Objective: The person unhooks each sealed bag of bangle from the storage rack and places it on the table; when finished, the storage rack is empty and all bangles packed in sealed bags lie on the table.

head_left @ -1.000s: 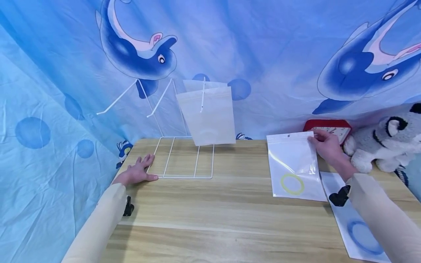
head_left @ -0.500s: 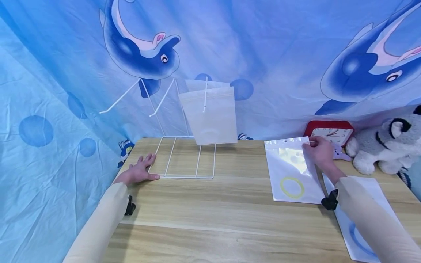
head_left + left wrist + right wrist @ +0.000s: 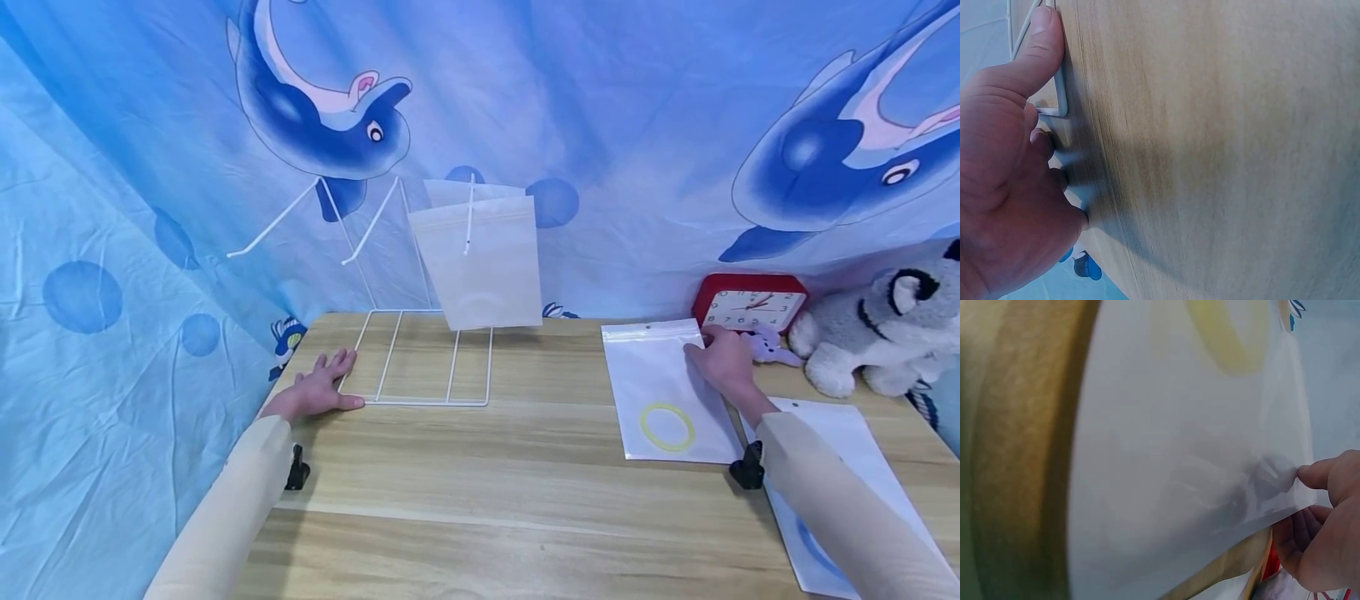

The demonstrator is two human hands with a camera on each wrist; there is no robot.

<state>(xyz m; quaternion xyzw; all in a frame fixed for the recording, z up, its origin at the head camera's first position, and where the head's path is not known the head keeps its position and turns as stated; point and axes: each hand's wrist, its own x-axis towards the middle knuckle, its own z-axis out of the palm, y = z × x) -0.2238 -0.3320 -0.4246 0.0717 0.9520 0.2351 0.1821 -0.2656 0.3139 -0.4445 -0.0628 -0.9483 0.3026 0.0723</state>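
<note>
My left hand [image 3: 318, 389] rests at the left front corner of a white wire display rack [image 3: 427, 403], fingers spread. The left wrist view shows the thumb [image 3: 1041, 47] lying along the rack's front wire. My right hand [image 3: 726, 363] pinches the upper right edge of a white zip bag [image 3: 656, 383] that has a yellow ring [image 3: 667, 427] showing near its lower end. In the right wrist view the thumb is on the bag's glossy face, with the other fingers behind its edge. Two pale zip bags [image 3: 480, 271] hang on the rack's right hook.
Under the right forearm lies another white bag [image 3: 832, 425] with a blue ring. A red clock [image 3: 752, 302], a small purple plush toy [image 3: 768, 346] and a grey-and-white plush dog [image 3: 877, 333] stand at the back right. Two bare rack hooks [image 3: 273, 218] jut forward at left.
My right hand has shifted slightly left and down with the yellow-ring bag, whose top edge is lower. More of the clock and the purple plush toy now show. The left hand stays put.
</note>
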